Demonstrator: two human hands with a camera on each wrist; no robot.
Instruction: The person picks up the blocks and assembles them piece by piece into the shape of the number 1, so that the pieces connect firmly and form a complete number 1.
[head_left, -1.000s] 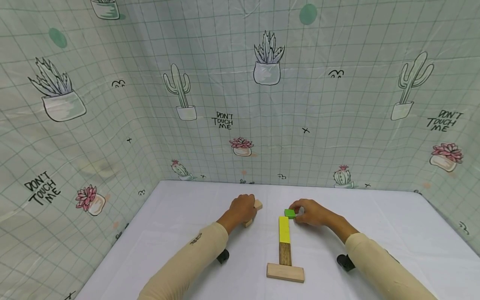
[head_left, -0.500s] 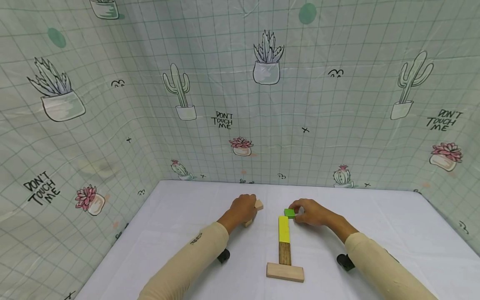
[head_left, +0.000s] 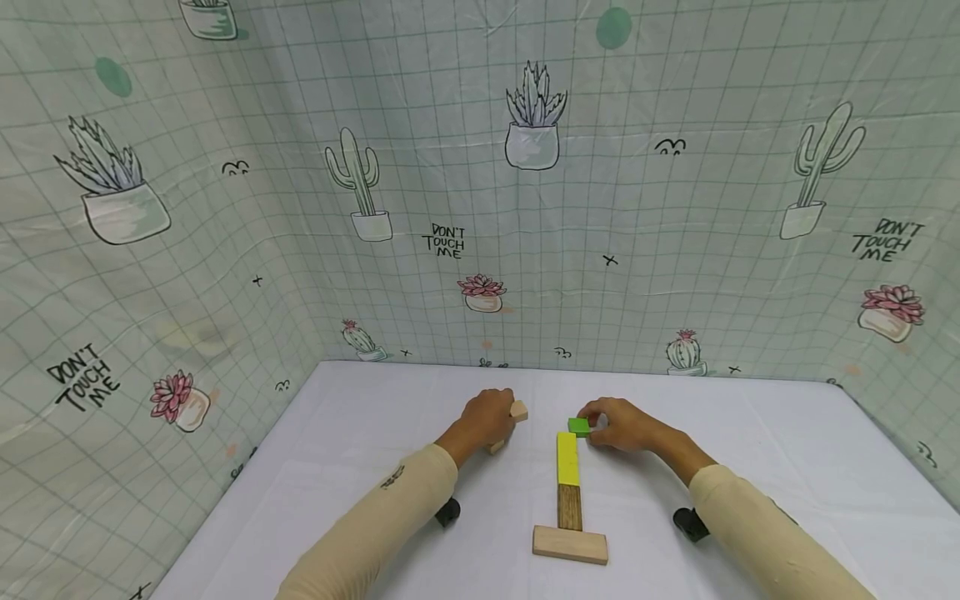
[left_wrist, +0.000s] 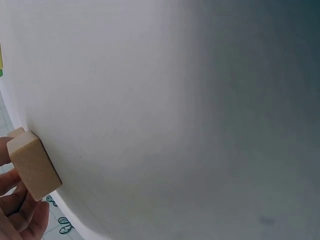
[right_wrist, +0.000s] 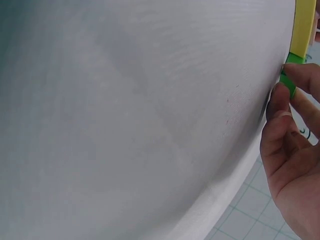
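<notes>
In the head view my left hand (head_left: pixel 486 417) grips pale wooden pieces, with one pale end (head_left: pixel 519 410) showing past the fingertips and another pale bit (head_left: pixel 497 447) below the palm. The left wrist view shows a pale wooden block (left_wrist: pixel 35 167) against the fingers and a smaller pale corner behind it; whether they are one block or two I cannot tell. My right hand (head_left: pixel 618 423) pinches a green block (head_left: pixel 579 427) between thumb and fingers, at the far end of a yellow block (head_left: pixel 567 458). A dark-grained brown block (head_left: pixel 570 507) follows, then a pale crosswise block (head_left: pixel 570 544).
The blocks lie on a white-covered table (head_left: pixel 645 533). Behind and to the left rises a gridded cloth (head_left: pixel 570 217) printed with cacti. Dark wrist-worn devices show under both sleeves, one by the left forearm (head_left: pixel 352 533).
The pale piece at my left fingertips has shifted very slightly to the right. My right hand and the row of blocks stay in place.
</notes>
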